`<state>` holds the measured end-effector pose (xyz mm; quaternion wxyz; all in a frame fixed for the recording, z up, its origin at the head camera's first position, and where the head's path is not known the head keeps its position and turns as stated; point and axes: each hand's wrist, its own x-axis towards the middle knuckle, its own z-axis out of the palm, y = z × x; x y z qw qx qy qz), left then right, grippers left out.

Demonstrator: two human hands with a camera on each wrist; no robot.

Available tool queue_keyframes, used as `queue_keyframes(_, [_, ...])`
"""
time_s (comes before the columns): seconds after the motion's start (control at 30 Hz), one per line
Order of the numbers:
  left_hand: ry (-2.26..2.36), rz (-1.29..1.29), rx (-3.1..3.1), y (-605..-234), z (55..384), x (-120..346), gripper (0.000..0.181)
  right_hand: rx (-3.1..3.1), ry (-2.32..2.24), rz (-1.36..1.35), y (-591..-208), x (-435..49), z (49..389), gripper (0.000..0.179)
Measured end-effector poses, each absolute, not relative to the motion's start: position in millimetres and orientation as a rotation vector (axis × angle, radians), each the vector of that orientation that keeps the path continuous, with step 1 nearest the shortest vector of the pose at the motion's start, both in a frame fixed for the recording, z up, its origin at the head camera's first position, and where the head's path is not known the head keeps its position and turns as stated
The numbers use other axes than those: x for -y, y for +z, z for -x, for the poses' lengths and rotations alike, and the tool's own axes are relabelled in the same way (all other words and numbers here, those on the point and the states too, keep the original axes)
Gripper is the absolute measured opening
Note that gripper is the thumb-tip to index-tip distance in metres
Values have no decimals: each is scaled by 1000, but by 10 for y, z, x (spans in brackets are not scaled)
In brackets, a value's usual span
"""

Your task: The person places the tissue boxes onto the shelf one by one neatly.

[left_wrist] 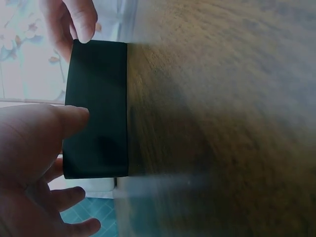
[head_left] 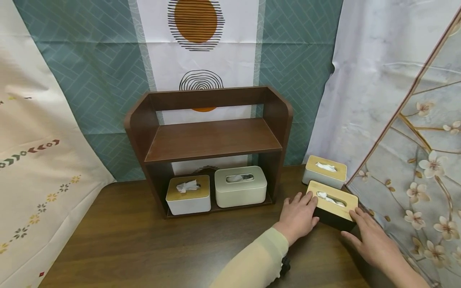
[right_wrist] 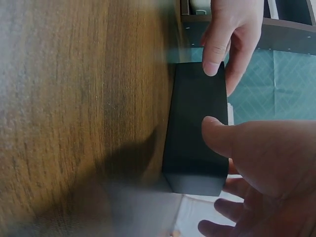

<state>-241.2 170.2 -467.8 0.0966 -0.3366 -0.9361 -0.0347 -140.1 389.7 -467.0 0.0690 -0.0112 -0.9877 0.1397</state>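
Observation:
A black tissue box with a light wood lid (head_left: 329, 206) stands on the table at the right, a white tissue showing in its slot. At its left end is my left hand (head_left: 297, 214), fingers spread and fairly straight, thumb by the front corner. My right hand (head_left: 371, 238) lies at the opposite end, its fingers close against the lid's edge and its thumb stretched out in front. In the left wrist view the black front face (left_wrist: 98, 138) appears between both hands. The right wrist view shows my left thumb (right_wrist: 211, 68) at the far end of that face.
Behind the black box stands a white tissue box with a wood lid (head_left: 325, 172). A brown two-tier shelf (head_left: 212, 138) holds a white wood-lidded tissue box (head_left: 189, 204) and a cream one (head_left: 241, 196) on its lower level. A flowered cloth (head_left: 417, 192) hangs along the right side.

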Motion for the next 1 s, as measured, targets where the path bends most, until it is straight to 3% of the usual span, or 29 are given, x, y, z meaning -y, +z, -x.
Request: queue_keyframes(1.0, [-51,1013,2693,-4657,2057,-1331,62,2956,428,-39,-4640,-3738,1269,77])
